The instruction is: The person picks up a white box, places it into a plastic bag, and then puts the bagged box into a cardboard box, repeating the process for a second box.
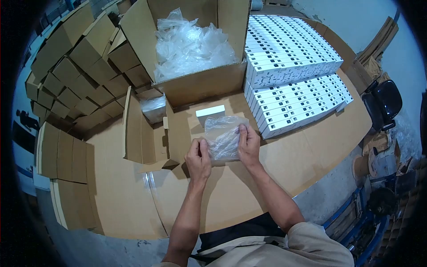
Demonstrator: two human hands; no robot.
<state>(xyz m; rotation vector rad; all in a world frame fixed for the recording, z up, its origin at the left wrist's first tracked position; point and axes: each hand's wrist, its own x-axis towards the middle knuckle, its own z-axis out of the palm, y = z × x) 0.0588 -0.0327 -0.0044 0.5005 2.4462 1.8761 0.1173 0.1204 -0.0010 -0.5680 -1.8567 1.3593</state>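
Table (120, 200), cardboard-topped, open along near edge. White box stacks (291, 67), far right corner. Large carton (202, 86), far edge. Open carton (133, 129), left. Clear bag (223, 137), sides gripped by left hand (198, 156) and right hand (248, 141), mid-table. Small white box (210, 113), just beyond.

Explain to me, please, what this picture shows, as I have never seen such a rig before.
There is no robot here: the single picture comes from a camera on a person's head, looking forward and down. The bare left hand and right hand hold a clear plastic bag by its sides. Just beyond it, a white box sits on the cardboard-covered surface. Leftward are an open carton and many brown boxes; rightward, stacked white boxes. A large carton behind holds crumpled clear plastic.
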